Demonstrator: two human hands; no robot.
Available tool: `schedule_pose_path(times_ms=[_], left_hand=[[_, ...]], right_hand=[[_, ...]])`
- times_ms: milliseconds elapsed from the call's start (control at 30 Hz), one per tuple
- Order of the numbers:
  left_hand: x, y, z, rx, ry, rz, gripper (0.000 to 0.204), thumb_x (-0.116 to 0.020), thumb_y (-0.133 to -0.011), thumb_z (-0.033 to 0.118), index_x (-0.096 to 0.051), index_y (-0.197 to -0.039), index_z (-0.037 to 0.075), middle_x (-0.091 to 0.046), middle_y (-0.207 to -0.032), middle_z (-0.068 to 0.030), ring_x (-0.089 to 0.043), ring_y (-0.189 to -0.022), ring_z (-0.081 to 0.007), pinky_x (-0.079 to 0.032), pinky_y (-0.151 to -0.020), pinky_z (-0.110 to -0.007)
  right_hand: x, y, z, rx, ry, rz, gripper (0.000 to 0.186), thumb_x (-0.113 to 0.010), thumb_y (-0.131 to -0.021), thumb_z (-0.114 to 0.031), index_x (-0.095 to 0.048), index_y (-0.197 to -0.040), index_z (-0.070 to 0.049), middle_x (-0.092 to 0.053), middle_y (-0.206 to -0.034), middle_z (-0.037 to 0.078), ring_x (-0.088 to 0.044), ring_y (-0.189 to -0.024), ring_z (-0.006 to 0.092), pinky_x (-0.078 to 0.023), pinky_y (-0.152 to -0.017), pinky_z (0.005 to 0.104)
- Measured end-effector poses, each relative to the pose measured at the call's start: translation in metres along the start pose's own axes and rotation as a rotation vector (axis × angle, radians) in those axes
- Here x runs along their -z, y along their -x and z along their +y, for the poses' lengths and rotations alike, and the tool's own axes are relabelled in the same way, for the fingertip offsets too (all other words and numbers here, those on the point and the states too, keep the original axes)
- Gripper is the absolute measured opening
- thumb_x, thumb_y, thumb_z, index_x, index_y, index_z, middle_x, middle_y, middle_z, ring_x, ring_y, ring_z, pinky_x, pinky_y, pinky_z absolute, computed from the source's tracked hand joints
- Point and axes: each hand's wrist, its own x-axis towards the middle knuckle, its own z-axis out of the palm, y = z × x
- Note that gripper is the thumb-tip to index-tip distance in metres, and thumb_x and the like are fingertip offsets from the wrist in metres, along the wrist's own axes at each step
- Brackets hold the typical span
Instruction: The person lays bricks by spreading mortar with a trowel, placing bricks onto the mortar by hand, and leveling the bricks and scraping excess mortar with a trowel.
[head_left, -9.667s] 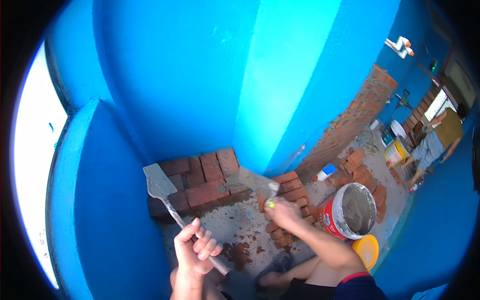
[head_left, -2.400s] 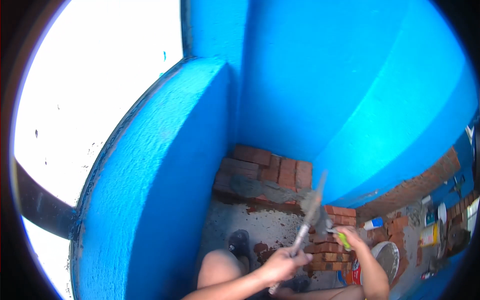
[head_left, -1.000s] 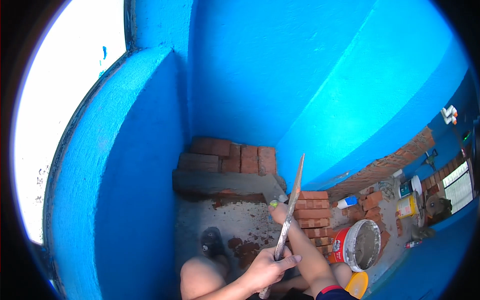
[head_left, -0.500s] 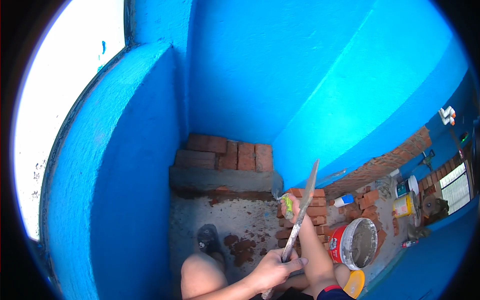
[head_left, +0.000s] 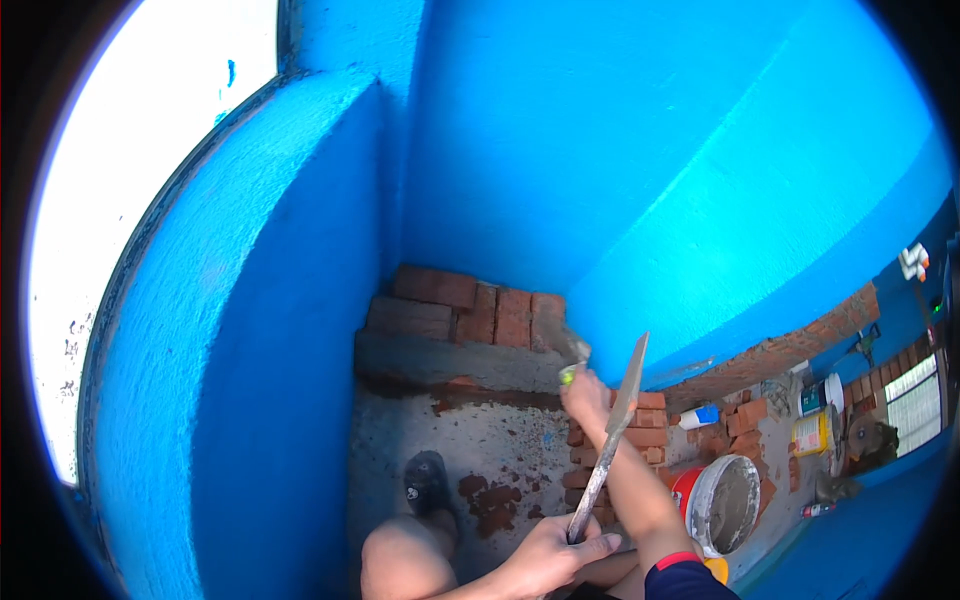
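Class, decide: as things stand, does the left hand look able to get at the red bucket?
Probably not directly: the left hand grips a long tool, and the right forearm lies between that hand and the red bucket in this view.

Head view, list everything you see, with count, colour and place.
Walls: several, blue, throughout
Window: 1, bright white, left
Laid bricks: several, reddish, corner
Mortar band: 1, grey, fronting laid bricks
Stacked bricks: many, reddish, centre-right
Bucket: 1, red-white, lower right
Yellow item: 1, mostly hidden, below bucket
Container: 1, blue-white, right
Pails: 2, yellow and teal-white, far right
Exposed brickwork: 1, reddish, right
Pipe fittings: few, white-orange, upper right
Trowel: 1, grey blade, green handle, centre
Long flat tool: 1, grey, lower centre
Sleeve: 1, navy-red, bottom
Shoe: 1, dark, floor
Left hand: 1, bare, gripping long flat tool
Right hand: 1, bare, gripping trowel
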Motion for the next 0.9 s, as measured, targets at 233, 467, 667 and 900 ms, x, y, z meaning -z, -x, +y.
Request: schedule_pose_path(times_ms=[233,467,667,900], left_hand=[[0.009,-0.008,0.010,-0.059,-0.004,-0.009,0.029,-0.069,-0.087,0.016,-0.048,-0.067,0.009,-0.042,-0.049,0.0026,-0.035,-0.037,-0.0071,-0.024,-0.035,-0.025],[0.009,-0.010,0.012,-0.001,0.008,-0.013,0.029,-0.069,-0.086,0.017,-0.049,-0.067,0.010,-0.043,-0.050,0.0028,-0.036,-0.037,-0.0071,-0.025,-0.036,-0.024],[0.005,-0.015,0.004,0.003,-0.008,-0.012,0.029,-0.069,-0.086,0.018,-0.050,-0.066,0.010,-0.045,-0.050,0.0031,-0.038,-0.038,-0.0070,-0.027,-0.037,-0.023],[0.006,-0.010,0.004,-0.014,-0.060,0.028,0.028,-0.068,-0.086,0.018,-0.051,-0.065,0.009,-0.046,-0.050,0.0013,-0.039,-0.038,-0.0078,-0.028,-0.036,-0.024]], right_hand=[[-0.076,-0.024,0.038,0.042,0.193,-0.085,0.038,-0.057,-0.084,-0.014,-0.052,-0.121,-0.004,-0.061,-0.109,0.018,-0.067,-0.091,0.0344,-0.055,-0.077,0.0451],[-0.081,-0.003,-0.056,0.281,-0.030,-0.128,0.041,-0.069,-0.078,-0.019,-0.049,-0.113,-0.008,-0.058,-0.107,0.015,-0.065,-0.084,0.0372,-0.053,-0.069,0.0485],[-0.090,0.016,-0.129,0.366,-0.156,-0.093,0.036,-0.067,-0.079,-0.017,-0.049,-0.110,-0.009,-0.057,-0.104,0.013,-0.065,-0.084,0.0350,-0.053,-0.068,0.0476],[-0.073,0.007,-0.154,0.328,-0.258,-0.049,0.036,-0.067,-0.079,-0.016,-0.052,-0.111,-0.008,-0.060,-0.103,0.013,-0.065,-0.087,0.0360,-0.053,-0.071,0.0475]])
